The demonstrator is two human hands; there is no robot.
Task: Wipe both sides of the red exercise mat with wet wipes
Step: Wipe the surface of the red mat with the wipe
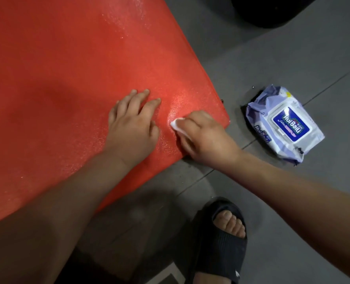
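Observation:
The red exercise mat (67, 68) lies flat on the grey floor and fills the left of the view, its near right corner by my hands. My left hand (132, 121) rests flat on the mat with straight, spread fingers. Just to its right, my right hand (202, 138) grips a folded white wet wipe (177, 125) and presses it onto the mat near the corner. Only the wipe's front edge shows past my fingers. The mat shines wet around the wipe and further up along its right edge.
A wet wipes pack (284, 125), lid closed, lies on the grey tiled floor (293, 48) to the right of the mat corner. My foot in a black slide sandal (223, 242) stands near the bottom. A dark object (272, 9) sits at top right.

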